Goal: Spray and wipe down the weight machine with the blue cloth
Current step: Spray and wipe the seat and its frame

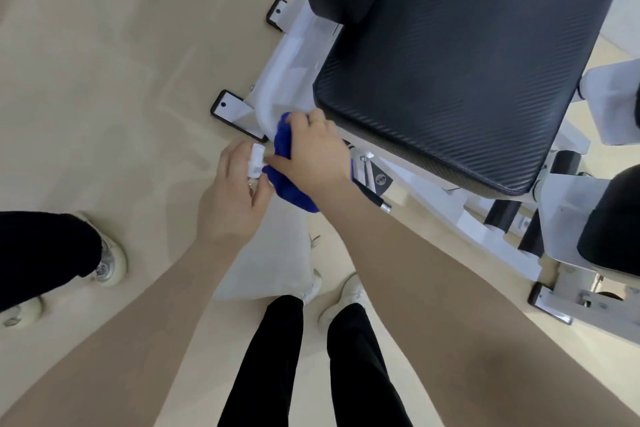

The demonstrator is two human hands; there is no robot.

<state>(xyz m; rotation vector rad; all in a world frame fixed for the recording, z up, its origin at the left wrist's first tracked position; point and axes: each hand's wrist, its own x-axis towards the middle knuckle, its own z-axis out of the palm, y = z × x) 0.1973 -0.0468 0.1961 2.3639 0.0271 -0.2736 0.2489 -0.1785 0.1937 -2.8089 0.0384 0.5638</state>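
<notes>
My right hand [313, 154] grips the bunched blue cloth [291, 191] and holds it against the white frame tube [268, 107] of the weight machine, just below the front left corner of the black seat pad [450, 80]. Beside it, my left hand [230, 198] holds a small spray bottle, of which only the white nozzle head [256, 159] shows between the fingers; the bottle body is hidden by the hand. The nozzle sits right next to the cloth.
The white machine frame with black-edged foot plates [230, 111] stands on a beige floor. A black-handled adjustment lever [372, 196] sticks out under the seat. Another person's black trouser leg and pale shoe [110, 262] are at the left. My own legs and white shoes are below.
</notes>
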